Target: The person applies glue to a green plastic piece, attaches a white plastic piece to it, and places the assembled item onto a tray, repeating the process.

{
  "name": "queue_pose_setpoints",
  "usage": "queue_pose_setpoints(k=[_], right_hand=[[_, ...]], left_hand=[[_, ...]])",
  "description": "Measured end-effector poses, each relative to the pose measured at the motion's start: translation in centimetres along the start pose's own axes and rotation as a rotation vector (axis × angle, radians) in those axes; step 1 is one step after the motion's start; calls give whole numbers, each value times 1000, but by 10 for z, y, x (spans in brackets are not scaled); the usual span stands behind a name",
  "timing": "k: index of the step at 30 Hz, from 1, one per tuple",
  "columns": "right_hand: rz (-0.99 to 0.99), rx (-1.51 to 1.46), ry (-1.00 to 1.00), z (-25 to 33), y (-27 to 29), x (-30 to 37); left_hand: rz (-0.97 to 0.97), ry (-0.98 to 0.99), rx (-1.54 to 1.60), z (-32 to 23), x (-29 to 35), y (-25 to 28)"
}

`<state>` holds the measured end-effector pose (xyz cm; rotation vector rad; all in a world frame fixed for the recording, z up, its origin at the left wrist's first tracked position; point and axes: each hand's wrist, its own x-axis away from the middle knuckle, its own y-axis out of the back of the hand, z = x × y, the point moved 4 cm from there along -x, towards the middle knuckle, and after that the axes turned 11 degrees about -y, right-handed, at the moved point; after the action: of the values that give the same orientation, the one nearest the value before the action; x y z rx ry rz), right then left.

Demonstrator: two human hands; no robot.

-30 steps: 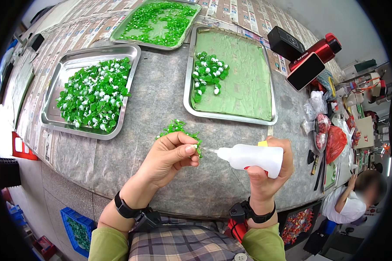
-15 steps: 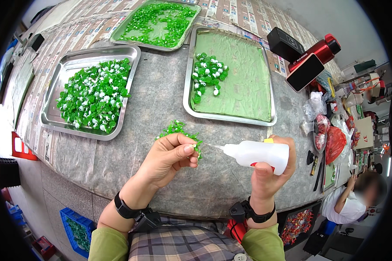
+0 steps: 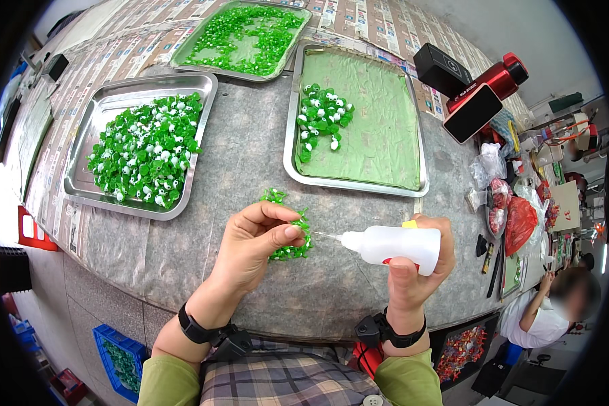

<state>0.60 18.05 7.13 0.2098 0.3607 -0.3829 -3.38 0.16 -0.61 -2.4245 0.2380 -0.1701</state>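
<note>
Bottle (image 3: 402, 247) gripped in right hand (image 3: 421, 281), left hand (image 3: 247, 245) in a loose pinch (can't tell on what), so keep nozzle (image 3: 349, 240) near fingertips (image 3: 292, 232) and squeeze real light.

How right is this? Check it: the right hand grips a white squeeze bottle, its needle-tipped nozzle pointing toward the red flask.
Wrong direction: the head view shows the needle-tipped nozzle pointing toward the left hand. The right hand does grip the white squeeze bottle.
</note>
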Motion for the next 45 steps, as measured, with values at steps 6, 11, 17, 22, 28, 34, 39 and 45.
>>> queue_pose_setpoints(k=[6, 11, 17, 22, 28, 34, 39, 45], right_hand=[[-19, -6, -45, -4, 10, 4], [-132, -182, -292, -13, 44, -14], [-164, 60, -463, -71, 114, -16], [-204, 99, -540, -110, 153, 4], [-614, 1073, 106, -29, 128, -15], [364, 658, -38, -39, -12, -78], [438, 1038, 209, -85, -73, -85], [415, 957, 141, -65, -66, -78]], left_hand=[[-2, 8, 0, 0, 0, -1], [-34, 11, -8, 0, 1, 3], [-44, 17, -3, 1, 0, 3], [-45, 24, -2, 1, -1, 2], [-42, 37, 0, 3, -2, 0], [-42, 27, -4, -1, -1, 3], [-61, 36, -15, 0, -2, 2], [-47, 45, 2, -3, 0, 4]])
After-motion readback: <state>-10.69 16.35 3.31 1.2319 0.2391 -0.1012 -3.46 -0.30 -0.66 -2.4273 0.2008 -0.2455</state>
